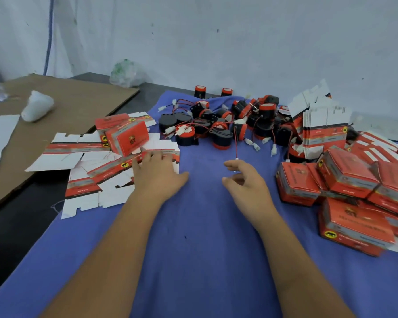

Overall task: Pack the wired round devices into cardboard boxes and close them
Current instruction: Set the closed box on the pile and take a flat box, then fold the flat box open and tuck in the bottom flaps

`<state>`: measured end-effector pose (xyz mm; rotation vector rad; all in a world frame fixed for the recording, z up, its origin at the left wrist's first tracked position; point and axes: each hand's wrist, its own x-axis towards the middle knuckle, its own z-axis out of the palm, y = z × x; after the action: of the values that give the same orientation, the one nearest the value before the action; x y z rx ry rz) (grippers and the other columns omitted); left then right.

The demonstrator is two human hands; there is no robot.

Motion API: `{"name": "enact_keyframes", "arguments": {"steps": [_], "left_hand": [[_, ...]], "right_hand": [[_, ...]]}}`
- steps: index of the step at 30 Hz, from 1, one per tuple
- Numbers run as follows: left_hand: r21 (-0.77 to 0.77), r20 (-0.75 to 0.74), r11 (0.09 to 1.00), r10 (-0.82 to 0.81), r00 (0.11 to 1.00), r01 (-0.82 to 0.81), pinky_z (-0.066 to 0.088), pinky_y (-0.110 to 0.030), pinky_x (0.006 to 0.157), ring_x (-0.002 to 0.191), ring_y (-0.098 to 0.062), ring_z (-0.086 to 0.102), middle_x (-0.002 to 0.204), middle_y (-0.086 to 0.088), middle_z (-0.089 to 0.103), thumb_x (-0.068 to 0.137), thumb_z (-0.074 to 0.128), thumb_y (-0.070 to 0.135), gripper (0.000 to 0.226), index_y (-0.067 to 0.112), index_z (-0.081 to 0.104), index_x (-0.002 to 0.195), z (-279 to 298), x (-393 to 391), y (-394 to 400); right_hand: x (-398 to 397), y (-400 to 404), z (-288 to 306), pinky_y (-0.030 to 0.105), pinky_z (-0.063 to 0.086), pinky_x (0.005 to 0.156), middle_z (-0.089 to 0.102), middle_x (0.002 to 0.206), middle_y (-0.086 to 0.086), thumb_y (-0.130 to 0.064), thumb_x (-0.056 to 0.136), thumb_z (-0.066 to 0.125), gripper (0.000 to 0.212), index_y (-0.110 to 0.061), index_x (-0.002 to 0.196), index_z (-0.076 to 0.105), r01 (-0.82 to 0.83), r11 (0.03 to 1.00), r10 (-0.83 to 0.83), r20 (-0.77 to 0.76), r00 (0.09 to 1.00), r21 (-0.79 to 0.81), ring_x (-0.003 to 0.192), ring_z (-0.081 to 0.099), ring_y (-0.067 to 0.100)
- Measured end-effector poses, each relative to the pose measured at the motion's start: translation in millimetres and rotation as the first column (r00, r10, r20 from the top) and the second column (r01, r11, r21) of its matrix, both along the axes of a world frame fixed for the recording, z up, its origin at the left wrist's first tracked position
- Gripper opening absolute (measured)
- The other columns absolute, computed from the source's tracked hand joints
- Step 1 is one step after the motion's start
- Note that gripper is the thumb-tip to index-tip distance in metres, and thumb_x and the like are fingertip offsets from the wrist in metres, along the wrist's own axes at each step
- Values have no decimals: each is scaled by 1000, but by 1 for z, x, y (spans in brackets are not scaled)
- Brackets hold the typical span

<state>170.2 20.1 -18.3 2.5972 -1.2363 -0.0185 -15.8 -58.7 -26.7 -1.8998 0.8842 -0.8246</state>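
Observation:
A heap of black and red round devices with red wires and white plugs lies at the back of the blue cloth. Flat unfolded box blanks are spread on the left, with two folded red boxes on top of them. My left hand rests with straight fingers on the edge of a flat blank. My right hand hovers over the cloth with loosely curled fingers and holds nothing; a red wire end hangs just beyond its fingertips. Closed red boxes are piled on the right.
A stack of upright flat blanks stands at the back right. A brown cardboard sheet with a white wad lies at the far left. A crumpled plastic bag sits by the white wall.

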Motion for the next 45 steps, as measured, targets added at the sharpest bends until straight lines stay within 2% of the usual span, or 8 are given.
{"name": "enact_keyframes", "arguments": {"steps": [5, 8, 11, 17, 26, 33, 37, 45], "left_hand": [[-113, -124, 987, -127, 984, 114, 22, -46, 113, 135, -21, 43, 122, 6, 67, 95, 43, 49, 33, 37, 74, 101, 12, -23, -4], [-327, -686, 945, -246, 685, 12, 49, -24, 79, 84, -5, 67, 84, 7, 74, 95, 49, 42, 31, 28, 74, 86, 22, -44, -15], [-417, -842, 888, -295, 452, -196, 48, -21, 69, 75, 0, 70, 75, 13, 75, 94, 57, 26, 15, 29, 71, 88, 19, -57, -29], [-732, -626, 593, -395, 672, -334, 50, -24, 83, 91, -4, 69, 88, 7, 76, 89, 47, 11, 28, 24, 73, 88, 3, -39, -18], [-561, -373, 828, -259, 891, 6, 39, -25, 63, 77, -11, 56, 82, 11, 63, 93, 48, 17, 26, 24, 71, 104, -7, -48, -21], [-679, -432, 734, -373, 821, -24, 55, -28, 76, 79, -21, 63, 103, 0, 68, 93, 59, 10, 33, 24, 68, 121, 1, -57, -22], [-741, -343, 669, -455, 822, 61, 45, -9, 81, 91, -4, 59, 133, 12, 62, 89, 62, 8, 40, 28, 68, 122, 3, -63, -20], [-746, -242, 587, -679, 693, 315, 48, -11, 82, 107, 5, 56, 122, 25, 54, 75, 61, -7, 90, 61, 34, 128, 3, -75, -16]], "right_hand": [[2, -1, 0, 12, 47, 77, 53, 112, -12, -15, 94, 59, 29, -30, 119, 55, -13, 999, 12, -11, 1000, -33, 89, 54, 2], [3, -1, -1, 39, 41, 103, 56, 114, -18, -15, 90, 59, 30, -28, 117, 60, 61, 976, -80, -84, 993, -211, 111, 52, 9], [0, 0, 0, 44, 40, 104, 62, 115, -15, -19, 88, 59, 29, -28, 115, 64, 53, 954, -90, -115, 989, -293, 111, 55, 10], [-8, -5, 3, 56, -5, 115, 44, 144, -14, -73, 64, 68, 77, -41, 132, 50, -199, 938, 0, -573, 820, -285, 138, 29, 10], [-17, -4, 9, 40, 50, 73, 70, 90, -1, -29, 98, 51, 23, -17, 104, 69, -44, 929, -92, -343, 935, -369, 83, 60, 22], [-13, -8, 9, 35, 33, 60, 62, 87, 13, -17, 104, 38, 23, -7, 108, 58, 89, 843, -303, -333, 893, -530, 73, 49, 29], [-14, -8, 10, 37, 35, 58, 53, 73, 3, -23, 104, 40, 26, -8, 100, 61, 295, 855, -354, -64, 933, -426, 67, 45, 22], [-9, -5, 15, 14, 38, 60, 53, 71, -15, -26, 104, 44, 21, -23, 93, 61, 421, 895, -343, 376, 861, -147, 65, 47, -3]]}}
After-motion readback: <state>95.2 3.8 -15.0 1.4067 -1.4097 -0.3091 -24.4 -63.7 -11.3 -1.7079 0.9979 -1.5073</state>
